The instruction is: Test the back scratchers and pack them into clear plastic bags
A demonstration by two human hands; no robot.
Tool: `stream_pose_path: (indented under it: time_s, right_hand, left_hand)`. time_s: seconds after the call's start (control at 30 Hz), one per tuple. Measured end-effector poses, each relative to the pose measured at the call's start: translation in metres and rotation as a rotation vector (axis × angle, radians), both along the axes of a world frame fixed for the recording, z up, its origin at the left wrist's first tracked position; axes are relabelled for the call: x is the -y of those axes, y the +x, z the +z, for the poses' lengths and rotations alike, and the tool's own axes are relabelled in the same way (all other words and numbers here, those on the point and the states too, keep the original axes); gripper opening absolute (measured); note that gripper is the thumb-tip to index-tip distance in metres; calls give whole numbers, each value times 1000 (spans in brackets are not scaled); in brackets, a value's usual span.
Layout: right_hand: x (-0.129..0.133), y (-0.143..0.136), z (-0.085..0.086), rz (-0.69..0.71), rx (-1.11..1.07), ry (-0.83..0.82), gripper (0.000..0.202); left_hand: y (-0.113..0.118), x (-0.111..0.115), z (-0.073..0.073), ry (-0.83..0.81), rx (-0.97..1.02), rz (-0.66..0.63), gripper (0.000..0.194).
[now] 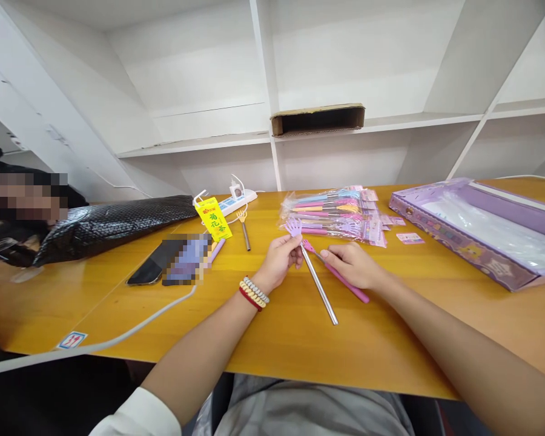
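Observation:
My left hand [281,261] is closed around the upper part of a metal rod with a purple hand-shaped head [293,227]; the bare silver shaft [320,287] slants down toward the table's front edge. Just to the right, my right hand [352,264] holds a pink back scratcher [356,293], its fingers wrapped over the middle. The small pink claw of that one lies close beside the silver rod. Behind both hands rest several wrapped back scratchers [331,212] in clear plastic. A short scratcher with a yellowish head [244,230] lies left of them.
An open purple box [476,242] sits at the right, near a small label card [410,238]. Left are phones [152,263], a yellow packet [214,219], a power strip [240,201], a white cable [154,316] and a black bubble-wrap bag [118,224] beside another person. A cardboard box [318,113] occupies the shelf.

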State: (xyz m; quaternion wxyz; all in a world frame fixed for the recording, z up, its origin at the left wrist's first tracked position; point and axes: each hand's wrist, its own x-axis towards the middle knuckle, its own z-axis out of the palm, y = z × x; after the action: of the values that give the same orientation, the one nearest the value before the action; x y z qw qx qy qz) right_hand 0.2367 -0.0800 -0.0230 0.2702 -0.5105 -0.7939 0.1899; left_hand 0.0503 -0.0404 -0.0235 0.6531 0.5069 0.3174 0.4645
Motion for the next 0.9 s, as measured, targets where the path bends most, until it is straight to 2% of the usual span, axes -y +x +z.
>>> stream_pose_path:
  time_s: [0.07, 0.3, 0.57, 0.77, 0.9]
  right_hand:
    - [-5, 3, -3, -68, 104, 69, 43]
    - [-9, 4, -8, -128, 297, 14, 33]
    - [-11, 6, -9, -142, 355, -54, 29]
    - [-13, 8, -12, -141, 342, -49, 27]
    - [-13, 10, -14, -138, 323, -52, 28]
  left_hand:
    - [-2, -3, 0, -31, 10, 57, 28]
    - [-4, -6, -4, 6, -90, 125, 31]
    - [-4, -8, -6, 29, -186, 174, 30]
    - [-8, -13, -7, 178, -366, 297, 31]
    - [-9, -12, -6, 240, -453, 305, 34]
